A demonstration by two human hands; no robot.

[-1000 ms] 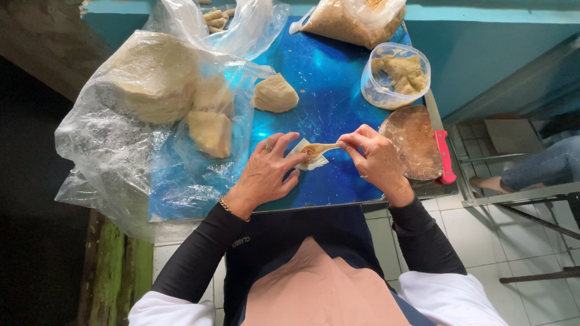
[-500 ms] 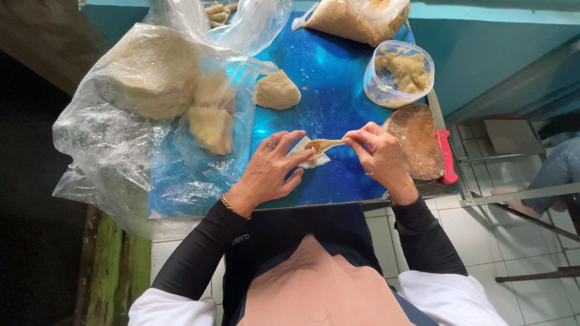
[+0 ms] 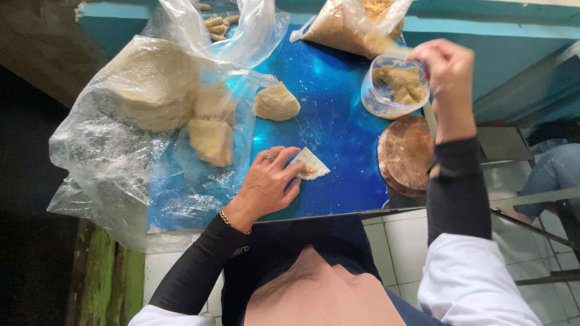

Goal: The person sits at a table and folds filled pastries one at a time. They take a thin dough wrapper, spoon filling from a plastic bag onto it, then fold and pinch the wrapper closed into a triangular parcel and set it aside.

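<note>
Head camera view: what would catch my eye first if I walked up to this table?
Probably the shiny blue tabletop, then the big clear plastic bag of pale dough wrappers on its left side. The left hand presses a small folded wrapper near the front edge, while the right hand is raised above a clear tub of filling.

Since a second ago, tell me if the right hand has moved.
Yes. The right hand has left the wrapper and gone up the blue table, away from the body, to above the clear tub.
</note>
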